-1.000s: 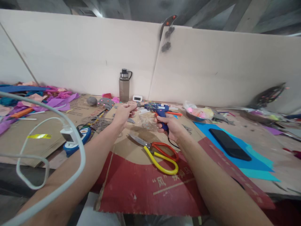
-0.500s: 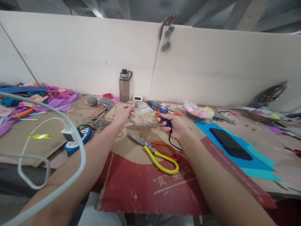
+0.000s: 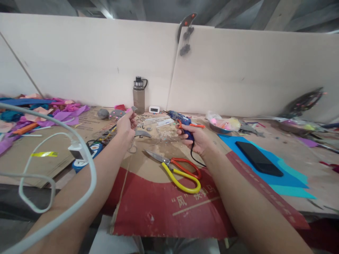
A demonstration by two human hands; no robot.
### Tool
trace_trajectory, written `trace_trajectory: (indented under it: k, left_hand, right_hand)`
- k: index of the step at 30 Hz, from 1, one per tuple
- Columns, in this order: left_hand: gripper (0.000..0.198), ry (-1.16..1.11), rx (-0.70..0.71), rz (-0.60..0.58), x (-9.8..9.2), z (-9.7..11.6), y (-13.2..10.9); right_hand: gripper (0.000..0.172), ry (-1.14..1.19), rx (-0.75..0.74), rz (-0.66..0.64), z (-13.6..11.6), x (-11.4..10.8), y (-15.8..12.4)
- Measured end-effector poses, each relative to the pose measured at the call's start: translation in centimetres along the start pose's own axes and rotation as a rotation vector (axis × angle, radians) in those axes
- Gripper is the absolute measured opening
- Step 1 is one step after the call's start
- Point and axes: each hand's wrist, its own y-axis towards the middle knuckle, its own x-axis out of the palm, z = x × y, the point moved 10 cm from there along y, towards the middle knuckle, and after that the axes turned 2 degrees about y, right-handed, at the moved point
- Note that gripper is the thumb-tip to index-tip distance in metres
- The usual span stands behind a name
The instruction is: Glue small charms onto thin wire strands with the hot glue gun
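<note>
My right hand is wrapped round a blue glue gun with an orange trigger, its nozzle pointing left and away from me. Pinched in the fingers of my left hand is a small grey piece, too small to make out fully. Below that hand a grey curved piece lies on the cardboard. Scissors with one red and one yellow handle rest partly opened between my forearms. White glue sticks and stringy glue residue lie past the scissors.
Behind stand a water bottle and a small white digital clock. A phone lies on blue sheets at right. A white cable loops across the left, near a blue power strip. Colored paper scraps fill the far left.
My left hand has moved left and slightly up with the small grey piece, uncovering the grey curved piece. My right hand keeps the glue gun in nearly the same place.
</note>
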Motion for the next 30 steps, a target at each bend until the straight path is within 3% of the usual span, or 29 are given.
trace_trajectory:
  k: [4,11,16,22,25,28,30]
  left_hand:
    - [0.012,0.023,-0.065,-0.039,0.2,-0.9,0.2]
    - [0.009,0.195,-0.054,-0.209,1.8,-2.9,-0.7]
    - [0.015,0.252,-0.031,-0.254,2.3,-3.0,-1.0]
    - [0.015,0.301,-0.018,-0.276,2.6,-3.2,-1.3]
    - [0.017,0.337,0.0,-0.291,2.7,-3.2,-1.3]
    - [0.02,0.411,0.033,-0.3,2.8,-3.1,-1.4]
    - [0.022,0.46,0.054,-0.284,2.6,-3.0,-1.3]
  right_hand:
    - [0.007,-0.006,-0.025,0.007,-0.5,0.0,-0.2]
    - [0.013,-0.401,-0.08,0.345,-1.8,-3.5,-0.5]
    - [0.015,-0.573,-0.043,0.406,-1.8,-4.7,-0.6]
    - [0.018,-1.148,-0.074,0.498,-2.7,-6.1,0.2]
    - [0.009,-1.4,-0.244,0.485,-3.9,-4.6,0.2]
    - [0.023,-1.736,-0.374,0.367,-4.2,-1.4,-0.8]
    - [0.027,-1.871,-0.354,0.33,-4.2,-0.2,-1.9]
